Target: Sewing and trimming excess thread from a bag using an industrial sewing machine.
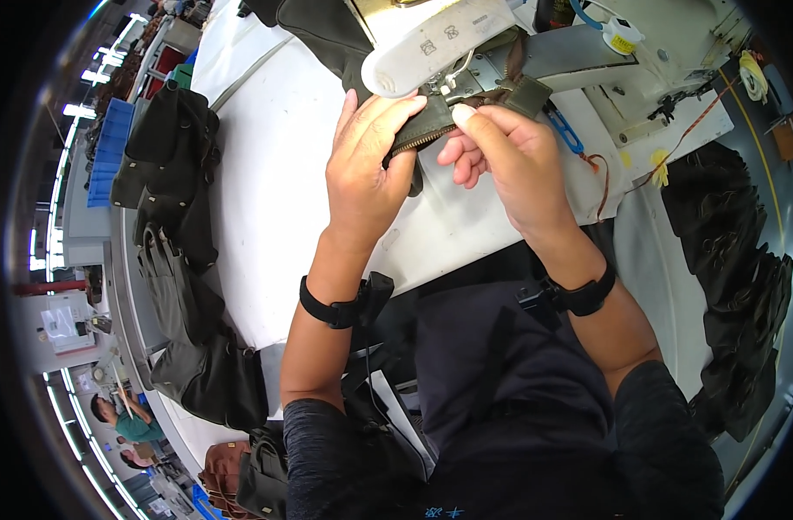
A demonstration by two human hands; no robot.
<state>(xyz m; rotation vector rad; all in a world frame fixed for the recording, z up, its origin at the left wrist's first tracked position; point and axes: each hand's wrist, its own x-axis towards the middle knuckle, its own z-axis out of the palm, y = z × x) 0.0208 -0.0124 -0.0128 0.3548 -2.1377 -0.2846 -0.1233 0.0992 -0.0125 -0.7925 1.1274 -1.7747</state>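
Observation:
Under the head of a white sewing machine [444, 43] lies a dark green leather piece [433, 120] with a metal-toothed zipper along its near edge. My left hand [362, 165] grips it from the left, fingers over the top and thumb by the zipper. From the right, my right hand [522, 160] pinches its near edge between thumb and forefinger, the other fingers curled. Both hands are close to the presser foot [448, 87]. More of the dark green material [528, 95] extends to the right of the foot. The left fingertips partly hide the piece.
Blue-handled snips [565, 130] and a small white bottle [622, 36] lie right of the needle area. Dark bags [175, 156] line the white table's left edge [266, 182]. A pile of dark pieces [726, 251] hangs at the right. Two people [132, 420] are far left.

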